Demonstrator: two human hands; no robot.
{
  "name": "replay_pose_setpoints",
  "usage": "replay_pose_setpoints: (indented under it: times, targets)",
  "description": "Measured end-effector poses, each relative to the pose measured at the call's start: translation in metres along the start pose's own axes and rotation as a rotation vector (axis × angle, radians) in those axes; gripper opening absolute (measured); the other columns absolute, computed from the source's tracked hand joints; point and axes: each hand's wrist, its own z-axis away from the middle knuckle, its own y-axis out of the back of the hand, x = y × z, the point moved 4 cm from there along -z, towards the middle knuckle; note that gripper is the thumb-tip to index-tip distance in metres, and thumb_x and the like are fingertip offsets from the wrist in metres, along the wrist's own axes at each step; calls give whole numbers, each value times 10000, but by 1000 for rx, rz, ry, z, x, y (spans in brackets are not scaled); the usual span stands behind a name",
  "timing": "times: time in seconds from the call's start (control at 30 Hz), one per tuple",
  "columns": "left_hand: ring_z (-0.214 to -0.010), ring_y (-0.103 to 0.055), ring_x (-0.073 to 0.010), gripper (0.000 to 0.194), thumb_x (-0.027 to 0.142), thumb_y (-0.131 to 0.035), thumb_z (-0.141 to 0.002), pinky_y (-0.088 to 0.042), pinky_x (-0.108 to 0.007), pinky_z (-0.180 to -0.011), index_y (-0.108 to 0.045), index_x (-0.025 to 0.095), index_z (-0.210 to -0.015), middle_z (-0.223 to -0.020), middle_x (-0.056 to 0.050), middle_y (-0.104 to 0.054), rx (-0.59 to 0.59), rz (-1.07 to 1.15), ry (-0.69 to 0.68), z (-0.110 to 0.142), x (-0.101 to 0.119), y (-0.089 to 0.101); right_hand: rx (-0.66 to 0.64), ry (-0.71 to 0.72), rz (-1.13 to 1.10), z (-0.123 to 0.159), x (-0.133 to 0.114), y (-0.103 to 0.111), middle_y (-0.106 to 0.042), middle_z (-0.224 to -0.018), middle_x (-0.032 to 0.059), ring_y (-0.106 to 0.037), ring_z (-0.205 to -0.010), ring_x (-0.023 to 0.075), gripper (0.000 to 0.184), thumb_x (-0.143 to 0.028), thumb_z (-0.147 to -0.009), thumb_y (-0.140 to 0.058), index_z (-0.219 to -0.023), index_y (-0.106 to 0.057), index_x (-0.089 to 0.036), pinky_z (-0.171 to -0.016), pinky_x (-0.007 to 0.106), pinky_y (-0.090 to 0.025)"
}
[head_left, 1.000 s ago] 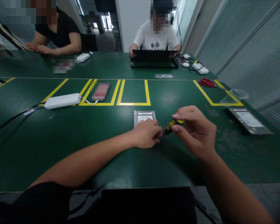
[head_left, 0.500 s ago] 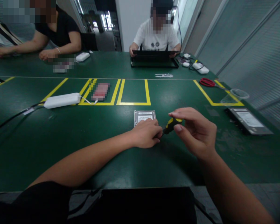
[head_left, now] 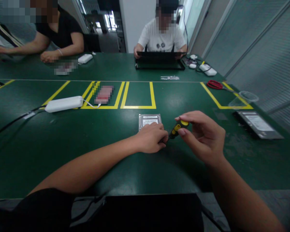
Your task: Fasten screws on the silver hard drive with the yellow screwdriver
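Observation:
A silver hard drive [head_left: 149,120] lies flat on the green table [head_left: 62,135], its near part covered by my left hand [head_left: 151,138]. That hand rests on the drive with its fingers curled down over it, holding it in place. My right hand [head_left: 203,137] pinches a small black-and-yellow screwdriver [head_left: 177,128] by its handle between thumb and fingertips. The screwdriver slants down to the left, and its tip disappears beside my left hand's fingers at the drive's right near corner.
Yellow tape boxes [head_left: 138,95] mark the table beyond the drive. A white power adapter [head_left: 64,104] with cables lies left. A second drive [head_left: 258,124], a clear plastic cup [head_left: 246,97] and red scissors [head_left: 214,84] sit right. Two other people sit at the far side, one behind a laptop [head_left: 159,60].
My right hand's fingers have shifted slightly on the screwdriver handle, which has turned a little. The person at far left has moved an arm outward. The drive and my left hand stay put.

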Motion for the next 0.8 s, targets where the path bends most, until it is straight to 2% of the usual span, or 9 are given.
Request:
replay_pose_setpoints:
  times: [0.1,0.43,0.8]
  targets:
    - [-986,-553,-265,143,351,-643,-868,-424,-384,-765,-654,223,-929,-1030,-57,-590,0,0,0,0,0,1,3,-9,19,0,0,1,-670,-1067,56,-631,-982,190,321,-173,-880,-702,-1188,-688,-262,-800,355,-526]
    - [-979,-560,-264,145,352,-644,-869,-433,-386,-767,-659,226,-939,-1031,-60,-592,16,-5,-16,1,0,-1,5,-25,22,1,2,1,-666,-1058,58,-639,-970,196,307,-208,-881,-709,-1182,-688,-263,-803,365,-537]
    - [-1000,-561,-261,136,343,-647,-865,-438,-386,-797,-660,223,-927,-1045,-57,-603,17,22,-22,1,-1,0,-42,-40,4,1,1,1,-691,-1123,60,-653,-1004,197,384,-175,-904,-663,-1276,-664,-269,-814,359,-539]
